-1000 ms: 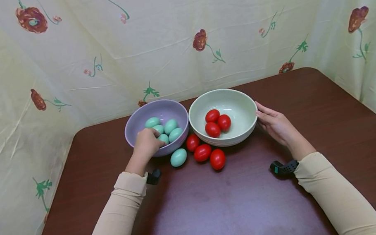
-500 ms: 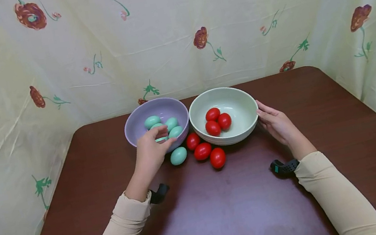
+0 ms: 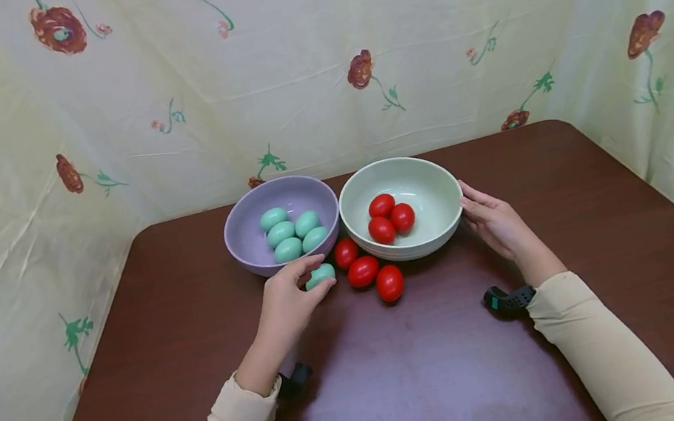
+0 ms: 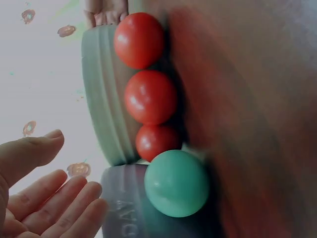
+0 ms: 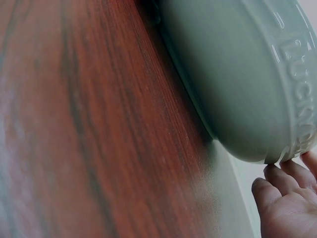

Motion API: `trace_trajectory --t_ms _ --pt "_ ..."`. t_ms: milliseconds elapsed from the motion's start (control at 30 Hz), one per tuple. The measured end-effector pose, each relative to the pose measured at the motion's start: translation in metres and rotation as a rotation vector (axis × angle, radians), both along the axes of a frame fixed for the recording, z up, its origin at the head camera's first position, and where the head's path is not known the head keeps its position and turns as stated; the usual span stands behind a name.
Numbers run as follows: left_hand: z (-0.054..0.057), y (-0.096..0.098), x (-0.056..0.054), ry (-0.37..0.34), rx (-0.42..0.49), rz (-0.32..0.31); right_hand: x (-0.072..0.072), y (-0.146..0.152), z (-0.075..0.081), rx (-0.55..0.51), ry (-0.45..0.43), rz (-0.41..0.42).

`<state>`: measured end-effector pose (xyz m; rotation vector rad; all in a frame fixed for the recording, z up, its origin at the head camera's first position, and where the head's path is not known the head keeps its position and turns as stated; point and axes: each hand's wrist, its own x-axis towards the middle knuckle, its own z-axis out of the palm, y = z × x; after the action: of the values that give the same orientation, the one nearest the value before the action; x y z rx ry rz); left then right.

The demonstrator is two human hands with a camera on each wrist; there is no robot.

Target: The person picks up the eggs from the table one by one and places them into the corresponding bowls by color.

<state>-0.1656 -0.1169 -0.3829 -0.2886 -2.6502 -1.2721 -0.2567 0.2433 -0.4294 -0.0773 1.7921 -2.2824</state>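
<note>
A turquoise egg (image 3: 321,275) lies on the table in front of a purple bowl (image 3: 237,239). Over that egg hovers my left hand (image 3: 289,305), thumb and fingers parted; the left wrist view shows a gap between the hand (image 4: 54,198) and the egg (image 4: 177,183). Inside the purple bowl are several turquoise eggs (image 3: 281,234). Beside it stands a pale green bowl (image 3: 437,200) with three red eggs (image 3: 382,230). My right hand (image 3: 503,230) rests its fingertips against this bowl's right side, fingers mostly extended, as the right wrist view also shows.
Three more red eggs (image 3: 390,284) lie in a slanting row on the dark wooden table (image 3: 420,376), in front of where the bowls meet. A flower-patterned curtain (image 3: 284,62) hangs behind and at both sides of the table.
My left hand has come out of the purple bowl, leaving a turquoise egg in it, and moved toward me to the turquoise egg on the table. The right hand stays at the green bowl.
</note>
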Motion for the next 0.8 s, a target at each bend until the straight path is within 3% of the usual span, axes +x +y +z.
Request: trace_trajectory --t_ms 400,800 --pt "-0.020 -0.001 0.000 0.004 -0.051 0.021 0.002 -0.001 0.002 0.019 0.010 0.006" --pt "-0.025 -0.003 -0.005 -0.001 -0.096 0.014 0.001 0.000 0.001 0.008 0.000 0.002"
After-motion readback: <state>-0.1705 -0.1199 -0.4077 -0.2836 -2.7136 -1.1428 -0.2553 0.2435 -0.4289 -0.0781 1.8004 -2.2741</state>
